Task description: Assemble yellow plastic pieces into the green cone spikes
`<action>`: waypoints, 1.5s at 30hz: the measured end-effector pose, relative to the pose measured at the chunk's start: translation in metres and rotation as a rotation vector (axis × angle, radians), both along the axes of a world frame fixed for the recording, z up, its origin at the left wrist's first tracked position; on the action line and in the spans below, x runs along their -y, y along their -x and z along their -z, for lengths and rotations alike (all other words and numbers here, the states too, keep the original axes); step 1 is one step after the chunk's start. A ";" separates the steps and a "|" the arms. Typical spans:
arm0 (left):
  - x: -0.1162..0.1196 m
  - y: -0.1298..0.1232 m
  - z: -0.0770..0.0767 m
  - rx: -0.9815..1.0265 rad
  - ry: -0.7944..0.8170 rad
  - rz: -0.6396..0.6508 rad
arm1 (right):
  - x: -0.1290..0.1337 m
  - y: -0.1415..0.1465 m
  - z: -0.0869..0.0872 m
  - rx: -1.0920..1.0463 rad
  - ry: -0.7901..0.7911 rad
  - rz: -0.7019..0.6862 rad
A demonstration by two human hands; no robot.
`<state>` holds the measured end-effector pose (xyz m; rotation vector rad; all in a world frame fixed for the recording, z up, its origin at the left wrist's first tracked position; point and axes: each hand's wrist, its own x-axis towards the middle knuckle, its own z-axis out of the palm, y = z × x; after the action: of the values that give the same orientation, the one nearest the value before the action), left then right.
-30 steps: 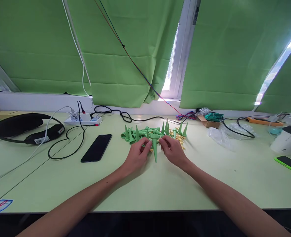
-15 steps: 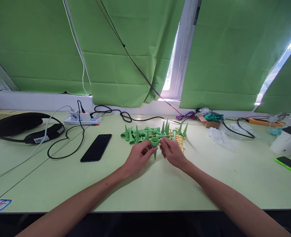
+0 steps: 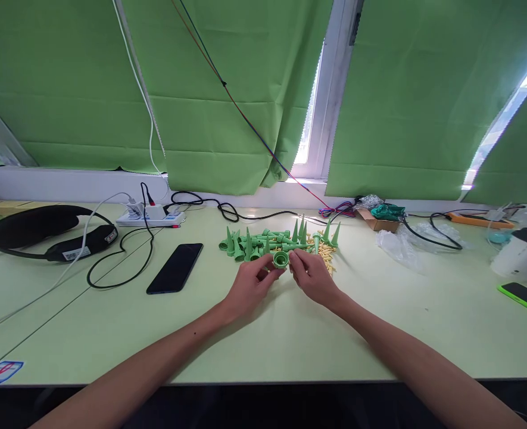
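My left hand (image 3: 250,286) pinches a green plastic watering spike (image 3: 280,260), whose round hollow end faces me. Close against the spike's right side, my right hand (image 3: 315,277) has its fingers pressed together; whatever they hold is hidden. Behind both hands lies a heap of similar green spikes (image 3: 248,243), some standing point up and others on their sides. Small yellowish pieces (image 3: 327,260) are scattered at the heap's right, partly behind my right hand.
A black phone (image 3: 175,268) lies to the left, near a black neckband-like device (image 3: 44,229) and a power strip (image 3: 150,218) with cables. Rightward are a small cardboard box (image 3: 374,221), plastic bags (image 3: 399,250), a white cup (image 3: 523,253) and a green-edged phone (image 3: 524,300).
The spike in my left hand has tilted: its tip pointed down before, and now its open end faces me with the tip out of sight. My hands have barely moved.
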<state>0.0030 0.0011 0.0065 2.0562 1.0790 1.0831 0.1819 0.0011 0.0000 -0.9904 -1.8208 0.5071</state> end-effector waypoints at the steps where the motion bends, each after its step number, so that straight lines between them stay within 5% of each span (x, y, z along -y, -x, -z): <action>1: 0.001 0.000 0.000 0.014 0.012 0.006 | 0.001 0.000 0.000 -0.001 -0.002 0.002; 13: 0.004 0.000 0.001 0.290 0.152 0.074 | 0.004 0.001 -0.004 -0.029 -0.029 0.041; 23: -0.001 0.002 0.002 0.222 0.322 0.152 | 0.007 0.001 -0.005 -0.023 -0.045 -0.050; 35: 0.000 0.003 0.004 0.140 0.178 0.194 | 0.001 0.000 0.003 -0.101 0.048 -0.112; 45: -0.002 0.003 0.005 0.000 0.025 0.154 | 0.000 -0.001 0.000 0.058 -0.014 -0.053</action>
<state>0.0004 0.0030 0.0015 2.0820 0.9133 0.9883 0.1827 0.0014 -0.0002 -0.9586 -1.9036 0.5018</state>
